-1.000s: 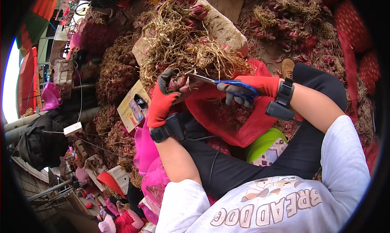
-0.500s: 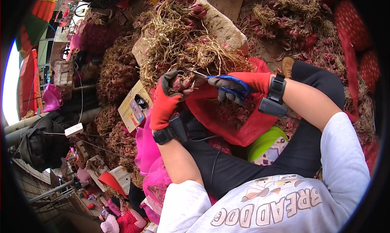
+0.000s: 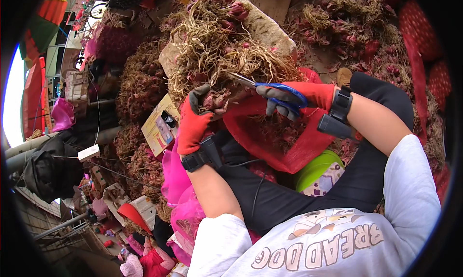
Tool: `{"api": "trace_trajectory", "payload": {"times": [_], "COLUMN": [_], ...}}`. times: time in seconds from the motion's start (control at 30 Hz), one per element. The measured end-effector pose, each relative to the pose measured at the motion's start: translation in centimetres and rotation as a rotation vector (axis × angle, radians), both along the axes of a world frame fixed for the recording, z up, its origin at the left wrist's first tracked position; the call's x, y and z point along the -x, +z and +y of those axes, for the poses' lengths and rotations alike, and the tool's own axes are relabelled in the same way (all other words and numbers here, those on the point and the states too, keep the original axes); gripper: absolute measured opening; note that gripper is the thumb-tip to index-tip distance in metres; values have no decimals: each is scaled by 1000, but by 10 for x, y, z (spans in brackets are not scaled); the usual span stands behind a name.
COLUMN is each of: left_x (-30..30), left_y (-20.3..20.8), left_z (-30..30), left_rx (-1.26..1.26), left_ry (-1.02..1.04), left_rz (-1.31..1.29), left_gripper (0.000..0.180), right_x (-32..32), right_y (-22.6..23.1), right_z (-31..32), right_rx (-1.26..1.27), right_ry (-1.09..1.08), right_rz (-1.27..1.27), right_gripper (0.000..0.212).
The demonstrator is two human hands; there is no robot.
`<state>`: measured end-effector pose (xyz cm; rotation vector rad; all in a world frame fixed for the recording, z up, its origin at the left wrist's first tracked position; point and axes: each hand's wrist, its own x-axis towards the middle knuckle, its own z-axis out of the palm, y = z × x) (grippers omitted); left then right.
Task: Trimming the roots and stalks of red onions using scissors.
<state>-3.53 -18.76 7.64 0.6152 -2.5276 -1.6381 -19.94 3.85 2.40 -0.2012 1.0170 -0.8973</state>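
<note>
My left hand [image 3: 195,120], in a red and grey work glove, is closed around a small bunch of shallots [image 3: 215,101] with dry roots and stalks. In a matching glove, my right hand [image 3: 289,99] grips blue-handled scissors [image 3: 298,101]. Their metal blades point left, a little above the bunch, and look slightly parted. Just beyond both hands, a heap of dried shallots [image 3: 207,50] with tangled straw-coloured stalks lies on a pale stone slab [image 3: 267,26]. An open red mesh bag [image 3: 289,151] sits below my hands, with shallots and trimmings inside.
A lime green tub [image 3: 316,168] stands between my legs. More shallot piles lie at the left and at the far right [image 3: 347,31]. Pink mesh [image 3: 181,180] and a yellow printed card [image 3: 159,125] are left of my left arm. People [image 3: 149,260] sit at lower left.
My right hand and the scissors have moved right, away from the bunch. The left hand stays almost in place, still holding the shallots.
</note>
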Motion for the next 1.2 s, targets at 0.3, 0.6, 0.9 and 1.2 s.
{"api": "trace_trajectory", "payload": {"times": [0.3,0.6,0.9,1.2], "left_x": [4,13,14,15], "left_y": [-2,-8,-10,-1], "left_z": [11,17,22,36], "left_rx": [-57,99,37,-508], "left_ry": [-38,-123,-123,38], "left_rz": [58,106,110,109], "left_gripper": [65,52,55,61], "right_x": [-17,-21,-18,11], "right_y": [22,18,19,36], "right_z": [26,17,15,14], "right_rx": [86,-9,45,160], "right_ry": [-14,-15,-6,-281], "right_rz": [47,19,62,376], "right_gripper": [63,65,62,27]}}
